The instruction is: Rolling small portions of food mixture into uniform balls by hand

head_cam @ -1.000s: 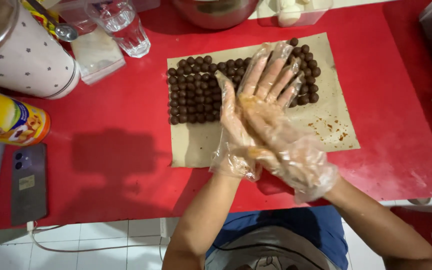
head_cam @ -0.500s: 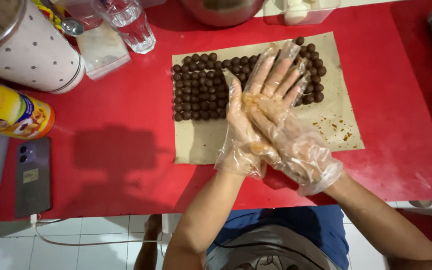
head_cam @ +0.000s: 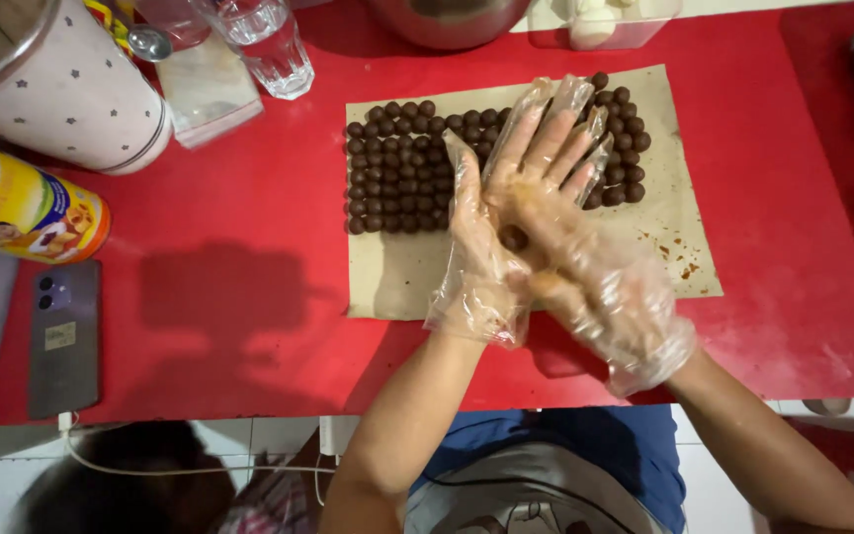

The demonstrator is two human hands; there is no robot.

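Both hands wear loose clear plastic gloves and meet over a sheet of brown paper [head_cam: 417, 277] on the red table [head_cam: 249, 247]. My left hand [head_cam: 481, 262] points its spread fingers up over the paper. My right hand [head_cam: 600, 287] lies across its palm. A brown chocolate ball [head_cam: 514, 237] is pressed between the two palms. Rows of several small chocolate balls [head_cam: 392, 173] fill the paper's upper part, partly hidden by my fingers. Brown smears [head_cam: 679, 259] mark the bare paper on the right.
At the left stand a white star-dotted pot [head_cam: 61, 94], a yellow tin [head_cam: 22, 210] on its side and a grey phone [head_cam: 63, 336]. A glass [head_cam: 269, 44], a metal bowl [head_cam: 447, 15] and a clear container [head_cam: 605, 20] line the back. A dark-haired head [head_cam: 121, 485] shows below the table.
My right palm has slid a little across my left palm with the ball between them. Both hands stay over the same part of the paper.
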